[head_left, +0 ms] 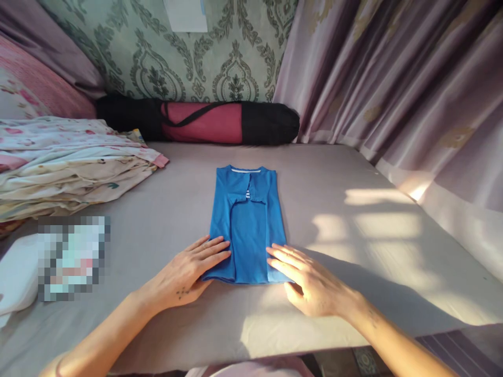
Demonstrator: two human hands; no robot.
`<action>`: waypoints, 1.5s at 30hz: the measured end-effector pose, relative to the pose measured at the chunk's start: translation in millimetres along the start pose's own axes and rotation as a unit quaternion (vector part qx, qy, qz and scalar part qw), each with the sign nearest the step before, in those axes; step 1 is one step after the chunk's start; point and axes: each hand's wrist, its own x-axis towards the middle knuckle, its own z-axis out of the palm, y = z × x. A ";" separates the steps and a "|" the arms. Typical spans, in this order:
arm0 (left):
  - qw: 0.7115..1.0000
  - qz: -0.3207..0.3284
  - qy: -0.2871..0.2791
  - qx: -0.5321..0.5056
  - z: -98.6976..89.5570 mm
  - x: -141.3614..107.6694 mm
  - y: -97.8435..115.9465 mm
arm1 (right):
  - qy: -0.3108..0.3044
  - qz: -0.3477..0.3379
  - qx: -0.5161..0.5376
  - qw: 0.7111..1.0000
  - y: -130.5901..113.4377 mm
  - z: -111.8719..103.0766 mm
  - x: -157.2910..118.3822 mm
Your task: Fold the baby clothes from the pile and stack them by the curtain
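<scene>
A blue garment lies folded into a narrow, upright panel on the grey sheet, its neckline with a white strip at the far end and its sides turned inward. At its lower left corner rests my left hand, fingers extended flat on the cloth and thumb at the bottom edge. My right hand lies on the lower right corner, fingers spread over the fabric, thumb near the hem. Both hands press on the cloth without gripping it.
A grey-sheeted bed spreads around the garment. Crumpled printed cloth lies at the left, with a white object and a blurred-out item nearer. A black and red rolled bag lies along the wall; curtains hang at the right.
</scene>
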 end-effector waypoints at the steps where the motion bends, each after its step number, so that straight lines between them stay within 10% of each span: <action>1: 1.000 0.002 0.000 -0.017 -3.3 2.6 -1.0 | -0.012 -0.008 0.006 1.000 1.2 -2.0 0.8; 8: 0.984 -0.060 0.031 -0.166 -17.5 18.1 -0.2 | 0.020 0.001 0.076 0.997 9.6 -7.5 4.8; 14: 0.929 -0.227 0.062 -0.287 -14.3 27.0 -6.6 | -0.023 0.177 0.239 0.954 29.7 -31.1 31.8; 23: 0.858 -0.378 0.180 -0.296 -2.2 36.4 -8.8 | 0.111 0.334 0.210 0.912 42.7 -11.7 57.0; 45: 0.927 -0.316 0.181 -0.093 6.8 25.4 -7.6 | 0.089 0.286 -0.085 0.950 25.1 8.8 38.3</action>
